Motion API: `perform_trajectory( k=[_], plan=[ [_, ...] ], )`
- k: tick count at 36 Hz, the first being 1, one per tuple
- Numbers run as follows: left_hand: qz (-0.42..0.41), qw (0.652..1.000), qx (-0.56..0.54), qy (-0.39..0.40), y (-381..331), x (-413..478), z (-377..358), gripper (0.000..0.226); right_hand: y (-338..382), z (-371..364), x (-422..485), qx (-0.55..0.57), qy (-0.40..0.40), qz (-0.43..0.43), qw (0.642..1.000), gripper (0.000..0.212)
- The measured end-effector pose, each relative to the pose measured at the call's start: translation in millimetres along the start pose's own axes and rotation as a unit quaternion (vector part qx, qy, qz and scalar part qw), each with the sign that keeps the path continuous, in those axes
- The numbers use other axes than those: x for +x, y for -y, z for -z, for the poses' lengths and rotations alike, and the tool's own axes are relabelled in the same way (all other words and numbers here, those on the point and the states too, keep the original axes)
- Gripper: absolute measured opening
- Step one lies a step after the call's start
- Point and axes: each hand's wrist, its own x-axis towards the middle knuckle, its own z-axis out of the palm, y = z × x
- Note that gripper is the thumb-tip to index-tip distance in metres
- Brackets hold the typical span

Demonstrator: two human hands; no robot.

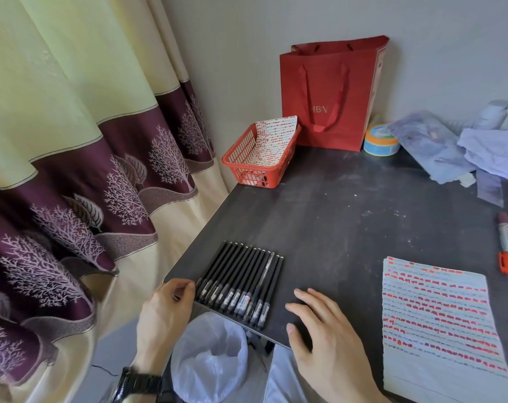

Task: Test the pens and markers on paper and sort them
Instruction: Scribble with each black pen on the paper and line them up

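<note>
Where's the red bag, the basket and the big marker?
red bag (328, 91), head view, middle of its front.
basket (257, 175), head view, its front wall.
marker (505, 242), head view, middle of its barrel.

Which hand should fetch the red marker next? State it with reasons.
Right. The right hand rests open on the table between the black pens and the paper, on the red marker side; the left hand is beyond the pens.

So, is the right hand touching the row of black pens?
Apart. In the head view, a strip of bare table shows between the right hand and the row of black pens.
</note>
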Motion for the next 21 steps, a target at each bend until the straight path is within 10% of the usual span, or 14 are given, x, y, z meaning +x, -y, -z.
perform_trajectory(
  k=[21],
  plan=[
    [-0.199, 0.948, 0.21, 0.135, -43.5, -40.0, -39.0, 0.091, -4.1, -3.9, -1.3, -0.006, -0.003, 0.006, 1.0, 0.029]
  ],
)
